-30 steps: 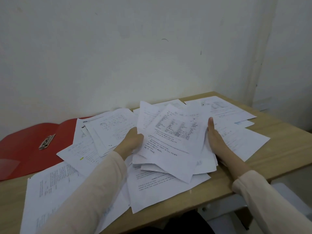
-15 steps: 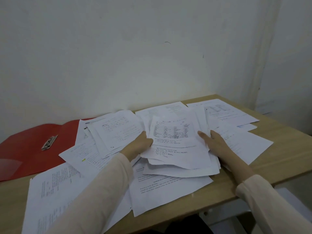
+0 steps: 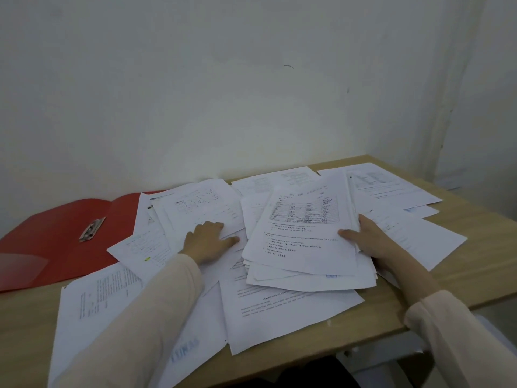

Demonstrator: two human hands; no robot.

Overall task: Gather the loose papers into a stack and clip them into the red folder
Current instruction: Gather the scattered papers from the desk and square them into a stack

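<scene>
The left hand (image 3: 208,242) has let go of the gathered papers (image 3: 302,242) and now lies flat, fingers spread, on sheets to their left. The right hand (image 3: 372,242) grips their right edge (long axis running away from the person). The red folder (image 3: 56,233) lies open far left.
</scene>
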